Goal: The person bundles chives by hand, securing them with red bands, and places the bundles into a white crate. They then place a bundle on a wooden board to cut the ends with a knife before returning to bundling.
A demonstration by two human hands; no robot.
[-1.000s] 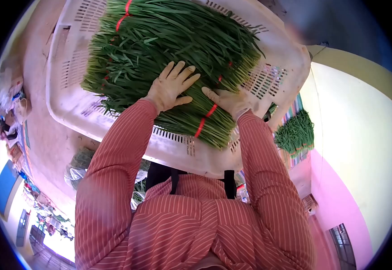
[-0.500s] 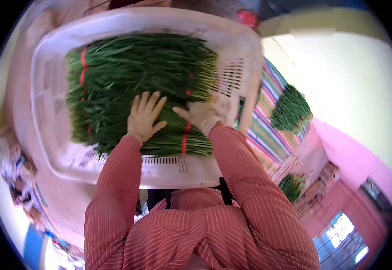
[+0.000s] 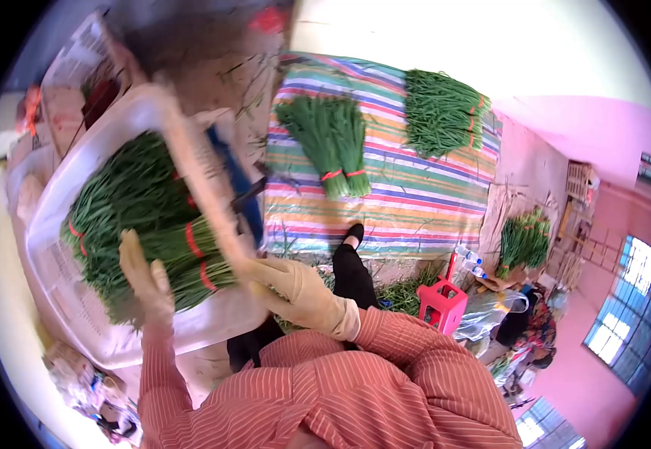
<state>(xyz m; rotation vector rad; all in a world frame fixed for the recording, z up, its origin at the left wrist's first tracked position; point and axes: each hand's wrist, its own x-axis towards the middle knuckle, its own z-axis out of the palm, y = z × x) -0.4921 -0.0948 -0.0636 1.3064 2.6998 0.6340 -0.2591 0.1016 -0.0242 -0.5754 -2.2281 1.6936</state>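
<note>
Bundles of long green leafy stalks [image 3: 127, 202], tied with red bands, fill a white plastic basket [image 3: 63, 314] at the left. My left hand [image 3: 146, 280], in a pale glove, rests on the stalks near the basket's front side with its fingers apart. At the basket's right rim is my right hand [image 3: 299, 292], gloved too, its fingers partly hidden and blurred against the rim. Two tied bundles [image 3: 336, 142] lie on a striped sheet [image 3: 392, 194] beyond the basket, and more bundles [image 3: 445, 112] lie at its far right corner.
A pink stool [image 3: 443, 303] stands on the floor to the right, near plastic bottles [image 3: 470, 262]. Another green pile [image 3: 523, 239] is further right, close to a person in patterned clothing [image 3: 541, 322]. My foot [image 3: 354, 236] is at the sheet's near edge.
The view has swung right, so the basket appears further left and tilted. My right hand has moved from the stalks to the basket's rim. My left hand is still on the stalks.
</note>
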